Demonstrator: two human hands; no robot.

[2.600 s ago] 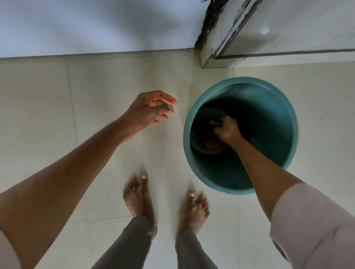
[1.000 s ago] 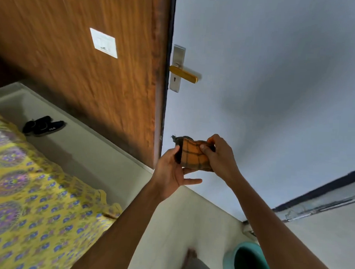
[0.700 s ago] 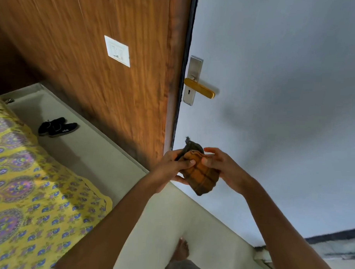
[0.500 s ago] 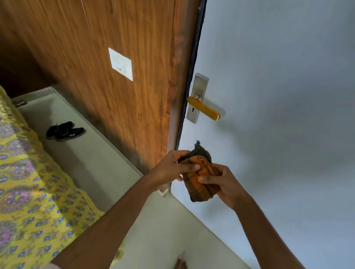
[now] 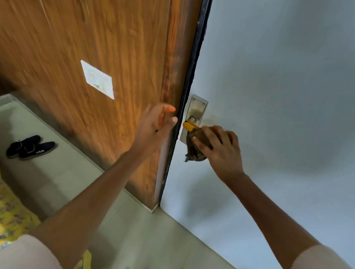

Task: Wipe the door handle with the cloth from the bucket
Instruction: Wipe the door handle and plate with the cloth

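Observation:
The yellow lever door handle (image 5: 189,126) juts from a steel plate (image 5: 196,113) on the white door. My right hand (image 5: 219,148) grips the brown-orange cloth (image 5: 193,153) and presses it over the outer part of the lever; only the lever's inner end shows. A frayed end of the cloth hangs below my fingers. My left hand (image 5: 155,126) hovers with fingers apart beside the dark door edge (image 5: 189,78), holding nothing. The bucket is out of view.
A wood-grain wall (image 5: 95,41) with a white switch plate (image 5: 98,79) fills the left. A pair of dark shoes (image 5: 30,147) lies on the pale tiled floor (image 5: 141,233). A yellow patterned bedcover (image 5: 2,214) sits at the lower left.
Both hands held the cloth below the handle half a second ago. My left hand has let go and moved up to the door edge; my right hand has carried the cloth onto the lever.

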